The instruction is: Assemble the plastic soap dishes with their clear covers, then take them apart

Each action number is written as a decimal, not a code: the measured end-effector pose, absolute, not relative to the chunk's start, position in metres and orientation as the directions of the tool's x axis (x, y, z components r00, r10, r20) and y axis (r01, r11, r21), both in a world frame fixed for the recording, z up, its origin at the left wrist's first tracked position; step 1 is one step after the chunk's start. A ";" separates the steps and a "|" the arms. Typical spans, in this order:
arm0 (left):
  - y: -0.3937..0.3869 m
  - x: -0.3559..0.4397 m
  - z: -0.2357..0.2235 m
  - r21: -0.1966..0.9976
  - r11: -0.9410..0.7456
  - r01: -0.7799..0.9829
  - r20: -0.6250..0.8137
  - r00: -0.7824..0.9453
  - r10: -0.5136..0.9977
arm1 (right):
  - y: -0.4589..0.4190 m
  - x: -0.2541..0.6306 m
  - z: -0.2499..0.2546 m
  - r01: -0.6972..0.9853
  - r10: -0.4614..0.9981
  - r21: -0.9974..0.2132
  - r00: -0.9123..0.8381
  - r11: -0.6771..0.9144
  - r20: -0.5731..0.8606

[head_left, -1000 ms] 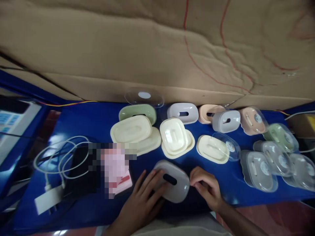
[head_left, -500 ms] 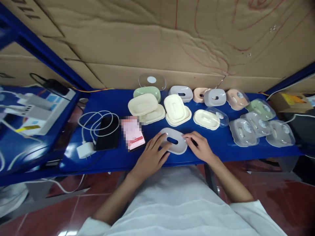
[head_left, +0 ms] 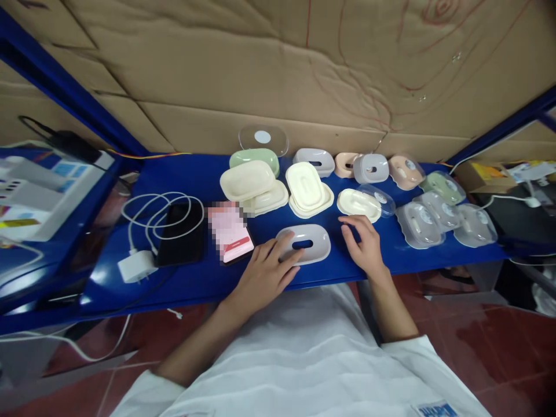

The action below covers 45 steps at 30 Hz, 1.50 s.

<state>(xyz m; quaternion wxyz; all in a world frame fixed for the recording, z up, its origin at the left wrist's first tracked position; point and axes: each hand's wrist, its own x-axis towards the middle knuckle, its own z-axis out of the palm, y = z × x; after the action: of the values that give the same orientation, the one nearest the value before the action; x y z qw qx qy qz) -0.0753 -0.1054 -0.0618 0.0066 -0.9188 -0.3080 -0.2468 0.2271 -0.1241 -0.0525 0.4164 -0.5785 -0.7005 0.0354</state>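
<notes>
A grey oval plastic dish (head_left: 308, 243) with a slot in its top lies upside down near the front edge of the blue table (head_left: 204, 174). My left hand (head_left: 264, 275) rests its spread fingers on the dish's left side. My right hand (head_left: 364, 245) lies on the table just right of the dish, fingers loosely stretched, holding nothing. Right behind it sits a cream tray (head_left: 357, 204) with a clear lid (head_left: 381, 200) leaning on it.
Cream trays (head_left: 247, 180), (head_left: 306, 186) are stacked mid-table, with a green dish (head_left: 255, 157), grey dishes (head_left: 314, 161), (head_left: 370, 168) and pink dishes behind. Lidded boxes (head_left: 419, 223) cluster at the right. A black phone (head_left: 182, 231), white charger cable (head_left: 143, 215) and pink card (head_left: 230, 231) lie left. Cardboard backs the table.
My right hand has come off the grey dish's right end and moved a little to the right onto the table. The left hand stays on the dish. The view has pulled back.
</notes>
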 end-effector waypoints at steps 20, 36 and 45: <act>-0.099 -0.079 -0.072 0.303 -0.836 0.458 0.417 0.725 0.548 | -0.118 0.251 -0.071 0.945 0.776 -0.325 0.186 0.026 0.603; -0.100 -0.083 -0.059 0.460 -0.783 0.419 0.573 0.534 0.622 | -0.139 0.237 -0.057 0.836 0.912 -0.402 -0.251 0.373 0.324; -0.102 -0.078 -0.063 0.332 -0.828 0.453 0.592 0.584 0.556 | -0.156 0.222 -0.046 0.717 0.795 -0.473 -0.187 0.512 0.578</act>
<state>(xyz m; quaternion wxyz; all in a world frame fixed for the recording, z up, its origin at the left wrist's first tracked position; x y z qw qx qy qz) -0.0780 -0.1024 -0.0633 -0.0725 -0.8869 -0.2844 -0.3568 0.2218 -0.1559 -0.0457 0.4061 -0.4917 -0.7688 0.0476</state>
